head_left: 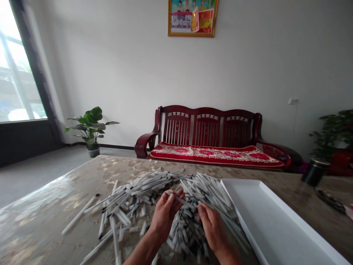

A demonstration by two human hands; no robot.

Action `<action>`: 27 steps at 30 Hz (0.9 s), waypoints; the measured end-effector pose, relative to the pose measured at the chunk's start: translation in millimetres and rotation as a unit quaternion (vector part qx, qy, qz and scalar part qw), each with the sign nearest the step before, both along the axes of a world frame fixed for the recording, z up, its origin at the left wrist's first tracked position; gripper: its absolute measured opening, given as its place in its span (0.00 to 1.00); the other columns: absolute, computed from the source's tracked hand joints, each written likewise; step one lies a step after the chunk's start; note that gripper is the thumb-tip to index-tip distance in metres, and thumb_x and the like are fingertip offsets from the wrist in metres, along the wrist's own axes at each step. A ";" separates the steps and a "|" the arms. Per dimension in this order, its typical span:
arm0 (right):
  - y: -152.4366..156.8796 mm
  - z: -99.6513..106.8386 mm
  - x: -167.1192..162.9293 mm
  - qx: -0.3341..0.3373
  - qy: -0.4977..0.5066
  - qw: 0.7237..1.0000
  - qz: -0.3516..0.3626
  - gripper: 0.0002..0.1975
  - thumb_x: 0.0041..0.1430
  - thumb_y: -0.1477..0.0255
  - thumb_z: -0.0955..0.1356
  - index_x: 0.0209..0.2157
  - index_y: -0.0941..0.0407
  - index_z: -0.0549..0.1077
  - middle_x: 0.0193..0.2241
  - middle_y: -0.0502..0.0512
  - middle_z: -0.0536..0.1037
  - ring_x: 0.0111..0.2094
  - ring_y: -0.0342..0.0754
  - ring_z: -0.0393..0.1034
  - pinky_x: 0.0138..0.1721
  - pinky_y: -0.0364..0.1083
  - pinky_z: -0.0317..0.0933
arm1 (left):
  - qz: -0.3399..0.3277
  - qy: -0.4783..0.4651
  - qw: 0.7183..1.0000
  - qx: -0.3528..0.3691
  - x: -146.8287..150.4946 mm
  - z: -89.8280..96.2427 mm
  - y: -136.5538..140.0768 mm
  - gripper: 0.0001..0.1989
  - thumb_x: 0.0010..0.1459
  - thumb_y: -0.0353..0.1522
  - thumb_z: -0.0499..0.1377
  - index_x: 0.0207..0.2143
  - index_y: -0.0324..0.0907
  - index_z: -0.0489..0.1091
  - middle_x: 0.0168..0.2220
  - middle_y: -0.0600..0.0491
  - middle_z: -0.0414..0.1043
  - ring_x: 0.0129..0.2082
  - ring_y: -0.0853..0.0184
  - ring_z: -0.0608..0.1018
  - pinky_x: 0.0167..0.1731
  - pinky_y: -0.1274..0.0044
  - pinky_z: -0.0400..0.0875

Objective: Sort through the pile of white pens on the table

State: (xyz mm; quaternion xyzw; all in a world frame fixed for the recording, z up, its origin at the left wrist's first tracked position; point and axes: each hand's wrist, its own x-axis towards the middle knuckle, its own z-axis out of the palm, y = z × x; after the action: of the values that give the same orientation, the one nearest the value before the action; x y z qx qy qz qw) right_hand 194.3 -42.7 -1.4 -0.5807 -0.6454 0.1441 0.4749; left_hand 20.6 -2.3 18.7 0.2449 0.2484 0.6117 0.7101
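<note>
- Left hand (164, 211): grip closed round a slim pale tube (179, 199), held over the desk's (52, 217) near middle.
- Right hand (211, 221): fingers narrowed by the tube's right end; cannot tell whether gripping.
- Step, seemingly: two-handed work on one tube; next calls for steady alignment there.

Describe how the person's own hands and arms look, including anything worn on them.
The left hand and right hand are both ungloved, with no ring, watch or bracelet visible. No sleeve shows on either arm before the picture's lower edge cuts it off. The right one is slightly blurred, so fine markings cannot be made out.
</note>
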 end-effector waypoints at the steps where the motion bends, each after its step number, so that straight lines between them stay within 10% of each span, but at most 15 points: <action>1: 1.2 -1.9 -0.4 -0.004 0.000 1.000 0.002 0.26 0.70 0.54 0.56 0.24 0.53 0.70 0.18 0.47 0.71 0.21 0.45 0.66 0.24 0.43 0.54 | -0.003 0.003 1.000 0.001 1.3 -1.6 -1.0 0.19 0.46 0.35 0.73 0.36 0.41 0.68 0.43 0.44 0.81 0.44 0.59 0.83 0.46 0.72 0.77; 27: 10.5 -4.3 10.7 0.048 0.069 0.996 -0.026 0.19 0.64 0.55 0.63 0.34 0.54 0.77 0.29 0.53 0.80 0.31 0.49 0.74 0.34 0.43 0.65 | 0.065 0.143 0.987 -0.014 5.9 -15.7 -1.9 0.26 0.33 0.44 0.76 0.31 0.39 0.72 0.28 0.54 0.79 0.27 0.67 0.82 0.27 0.80 0.76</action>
State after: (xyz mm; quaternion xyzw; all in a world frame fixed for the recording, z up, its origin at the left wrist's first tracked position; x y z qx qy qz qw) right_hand 205.1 -32.1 -5.8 -0.5623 -0.6017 0.1405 0.5495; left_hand 26.6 -4.2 3.0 0.3032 0.3717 0.6112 0.6296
